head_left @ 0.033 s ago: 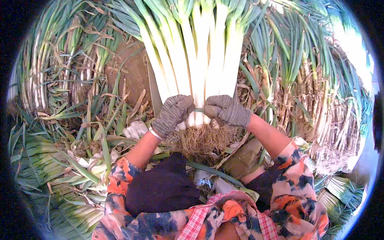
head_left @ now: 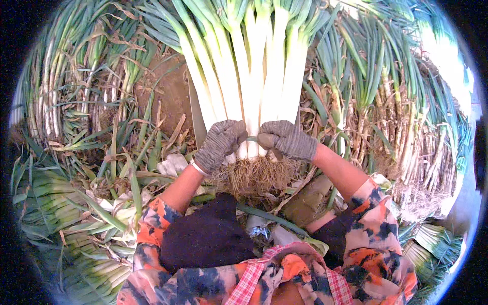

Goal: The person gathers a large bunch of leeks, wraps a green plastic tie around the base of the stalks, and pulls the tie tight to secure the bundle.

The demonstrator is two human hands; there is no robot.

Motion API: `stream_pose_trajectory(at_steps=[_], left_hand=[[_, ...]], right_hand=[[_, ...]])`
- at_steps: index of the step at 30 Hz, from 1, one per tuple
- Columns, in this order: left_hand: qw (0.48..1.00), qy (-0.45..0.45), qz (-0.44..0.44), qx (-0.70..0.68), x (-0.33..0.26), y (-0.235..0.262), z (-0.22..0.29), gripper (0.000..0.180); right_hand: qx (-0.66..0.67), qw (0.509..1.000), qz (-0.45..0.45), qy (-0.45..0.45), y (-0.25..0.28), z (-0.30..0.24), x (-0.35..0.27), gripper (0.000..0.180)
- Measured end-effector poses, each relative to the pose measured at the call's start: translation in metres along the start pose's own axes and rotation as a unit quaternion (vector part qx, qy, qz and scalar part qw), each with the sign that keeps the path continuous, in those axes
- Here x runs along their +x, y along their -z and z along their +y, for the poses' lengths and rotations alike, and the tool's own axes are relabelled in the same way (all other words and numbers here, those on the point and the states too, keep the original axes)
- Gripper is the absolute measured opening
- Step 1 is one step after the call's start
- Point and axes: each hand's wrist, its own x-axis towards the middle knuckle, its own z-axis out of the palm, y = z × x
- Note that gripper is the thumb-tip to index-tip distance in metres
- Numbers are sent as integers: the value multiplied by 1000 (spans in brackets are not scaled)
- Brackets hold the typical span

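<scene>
A bundle of long green onions (head_left: pixel 249 76) lies in front of me, green tops away and white stalks toward me. Brown stringy roots (head_left: pixel 256 175) hang at its near end. Across the stalks just above the roots runs a thin green tie (head_left: pixel 252 139). My left hand (head_left: pixel 221 144), in a grey knit glove, is closed at the tie's left side, against the stalks. Opposite it, my right hand (head_left: pixel 287 140), gloved alike, is closed at the tie's right side. The fingers hide the tie's ends.
Untrimmed green onions with dry leaves lie in heaps at the left (head_left: pixel 76 86) and right (head_left: pixel 401 107). Cleaned bundles (head_left: pixel 56 203) rest at the lower left, others (head_left: pixel 432 244) at the lower right. Stripped leaves (head_left: pixel 114 203) litter the ground around my knees.
</scene>
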Motion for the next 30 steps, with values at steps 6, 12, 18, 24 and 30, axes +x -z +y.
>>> stream_pose_trajectory(at_steps=[6, 12, 18, 24, 30], left_hand=[[998, -40, -30, 30, 6, 6, -4, 26], [966, -219, -51, 126, 19, 16, -28, 25], [847, -398, -34, 351, 30, 25, -42, 15], [751, -519, -14, 408, 30, 22, -36, 29], [758, -442, 3, 480, 29, 27, -37, 32]], right_hand=[[92, 991, 11, -96, 21, -29, 9, 26], [-372, 811, 447, -62, 88, -12, 90, 64], [-409, 808, 377, -197, 77, -20, 117, 71], [-431, 797, 389, -168, 63, -10, 118, 71], [-430, 830, 336, -114, 78, -6, 108, 70]])
